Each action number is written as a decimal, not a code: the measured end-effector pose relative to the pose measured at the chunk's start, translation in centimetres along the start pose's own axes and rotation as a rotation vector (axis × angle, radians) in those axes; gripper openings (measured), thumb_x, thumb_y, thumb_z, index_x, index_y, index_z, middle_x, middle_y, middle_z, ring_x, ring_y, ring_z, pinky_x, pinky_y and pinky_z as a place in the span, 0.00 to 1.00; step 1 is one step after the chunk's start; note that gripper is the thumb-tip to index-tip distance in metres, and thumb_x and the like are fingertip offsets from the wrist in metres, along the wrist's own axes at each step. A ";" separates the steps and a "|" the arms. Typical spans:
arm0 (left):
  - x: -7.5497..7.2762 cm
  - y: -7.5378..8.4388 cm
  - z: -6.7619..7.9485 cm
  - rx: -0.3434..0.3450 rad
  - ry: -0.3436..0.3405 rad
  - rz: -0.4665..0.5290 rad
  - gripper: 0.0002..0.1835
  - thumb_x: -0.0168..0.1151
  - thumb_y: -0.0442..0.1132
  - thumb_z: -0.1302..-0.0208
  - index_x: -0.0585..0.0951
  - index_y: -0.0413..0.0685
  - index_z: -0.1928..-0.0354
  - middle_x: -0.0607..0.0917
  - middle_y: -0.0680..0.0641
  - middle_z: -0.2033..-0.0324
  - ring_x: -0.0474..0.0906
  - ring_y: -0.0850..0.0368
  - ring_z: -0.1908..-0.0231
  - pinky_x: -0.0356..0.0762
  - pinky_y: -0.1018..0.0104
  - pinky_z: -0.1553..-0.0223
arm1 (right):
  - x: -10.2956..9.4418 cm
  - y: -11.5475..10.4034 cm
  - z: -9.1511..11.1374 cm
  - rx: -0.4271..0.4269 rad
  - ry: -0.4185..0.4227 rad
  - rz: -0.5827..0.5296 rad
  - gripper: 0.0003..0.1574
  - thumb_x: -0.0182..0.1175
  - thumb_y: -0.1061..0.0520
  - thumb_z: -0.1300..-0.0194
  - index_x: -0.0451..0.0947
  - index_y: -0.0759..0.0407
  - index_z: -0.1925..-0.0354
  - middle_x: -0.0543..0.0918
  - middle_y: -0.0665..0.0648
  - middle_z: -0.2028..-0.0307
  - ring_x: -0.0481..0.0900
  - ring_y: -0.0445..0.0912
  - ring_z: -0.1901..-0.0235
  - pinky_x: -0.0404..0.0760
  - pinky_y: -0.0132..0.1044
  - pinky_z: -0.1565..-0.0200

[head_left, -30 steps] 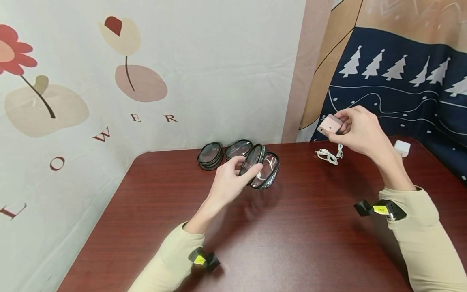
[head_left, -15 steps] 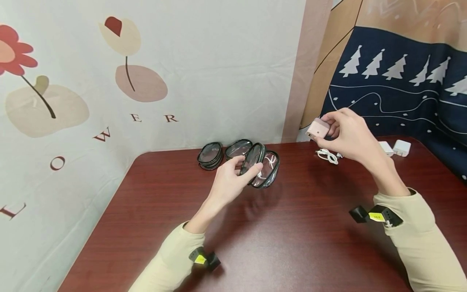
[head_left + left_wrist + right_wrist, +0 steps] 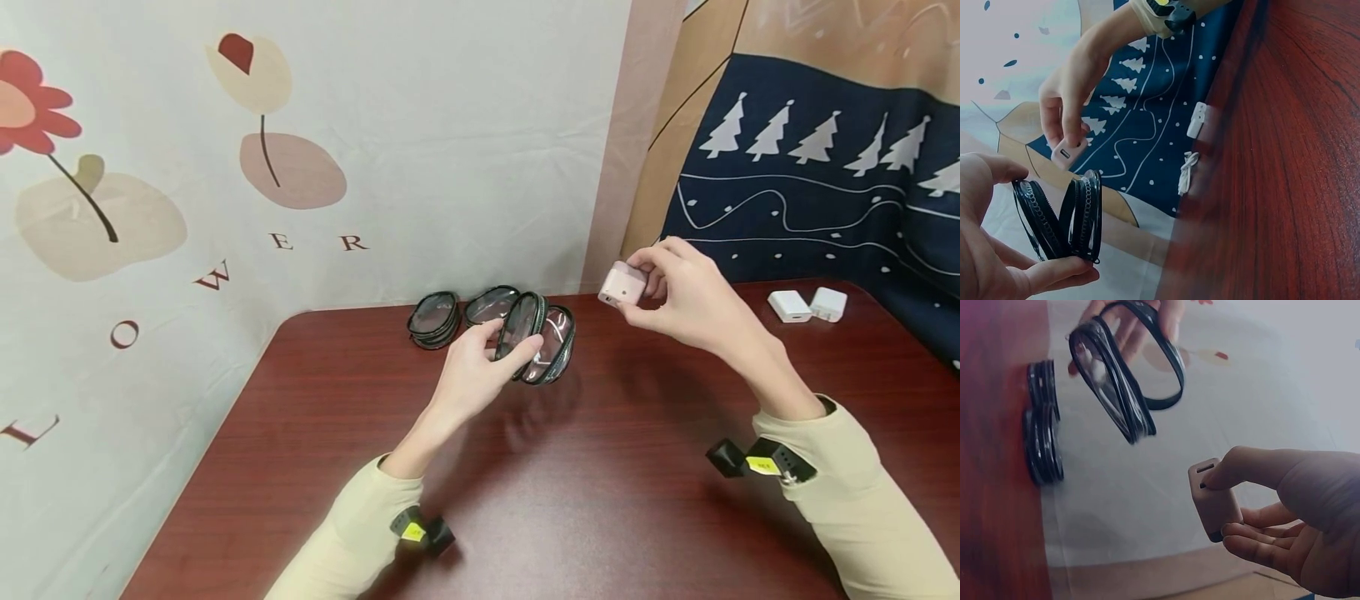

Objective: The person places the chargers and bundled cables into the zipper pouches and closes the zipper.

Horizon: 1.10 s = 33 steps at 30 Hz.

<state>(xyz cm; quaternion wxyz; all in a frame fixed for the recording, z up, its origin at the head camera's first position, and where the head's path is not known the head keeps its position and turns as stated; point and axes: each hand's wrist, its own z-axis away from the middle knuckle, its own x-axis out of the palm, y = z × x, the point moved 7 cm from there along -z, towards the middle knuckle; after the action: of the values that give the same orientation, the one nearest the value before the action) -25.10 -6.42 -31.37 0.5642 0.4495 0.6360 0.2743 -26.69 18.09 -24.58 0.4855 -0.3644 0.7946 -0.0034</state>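
My left hand (image 3: 474, 371) holds a small clear zip pouch (image 3: 558, 354) with black trim above the table. The pouch stands unzipped, its lid spread apart from its body, and a white cable (image 3: 553, 337) shows inside. To the right, my right hand (image 3: 693, 296) pinches a pale pink charger plug (image 3: 622, 284) between thumb and fingers, in the air and apart from the pouch. The right wrist view shows a slot in the end of the charger plug (image 3: 1213, 500). A coiled white cable (image 3: 1188, 172) on the table appears in the left wrist view; my right hand hides it in the head view.
Two more clear pouches with black trim, one (image 3: 433, 319) left of the other (image 3: 489, 306), lie at the table's back edge. Two white charger plugs, one (image 3: 790, 306) beside another (image 3: 828, 304), sit at the back right. A printed cloth (image 3: 450, 167) hangs behind the reddish-brown table (image 3: 600, 500).
My right hand has moved left and slightly down with the pink charger plug, closer to the pouch. Both white plugs now show fully. My left hand and the pouch have hardly moved.
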 end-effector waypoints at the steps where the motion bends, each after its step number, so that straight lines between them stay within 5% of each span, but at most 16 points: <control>1: 0.0 0.0 0.0 0.004 -0.002 0.005 0.23 0.68 0.55 0.37 0.84 0.48 0.47 0.87 0.48 0.55 0.88 0.55 0.60 0.83 0.59 0.56 | 0.2 -0.2 0.0 -0.006 -0.002 -0.003 0.25 0.74 0.66 0.50 0.80 0.68 0.52 0.74 0.58 0.63 0.74 0.47 0.67 0.73 0.26 0.67; 19: 0.3 0.4 0.0 0.073 -0.012 -0.004 0.19 0.68 0.54 0.36 0.85 0.50 0.50 0.84 0.48 0.56 0.86 0.58 0.61 0.84 0.63 0.60 | 2.9 -3.1 0.5 -0.099 -0.054 -0.085 0.29 0.76 0.65 0.52 0.80 0.67 0.50 0.76 0.58 0.60 0.74 0.45 0.66 0.76 0.34 0.69; 33: 0.5 -0.2 0.1 -0.006 -0.004 0.016 0.29 0.71 0.54 0.39 0.80 0.42 0.42 0.83 0.44 0.49 0.88 0.56 0.63 0.84 0.64 0.62 | 4.3 -4.3 0.9 -0.186 -0.041 -0.115 0.30 0.78 0.64 0.55 0.79 0.67 0.52 0.77 0.56 0.61 0.75 0.43 0.68 0.77 0.35 0.69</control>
<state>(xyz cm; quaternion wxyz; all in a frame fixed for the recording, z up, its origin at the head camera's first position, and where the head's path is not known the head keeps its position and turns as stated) -25.05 -6.09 -31.75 0.5647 0.4533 0.6303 0.2798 -24.66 12.73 -26.78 0.4647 -0.4528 0.7593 0.0502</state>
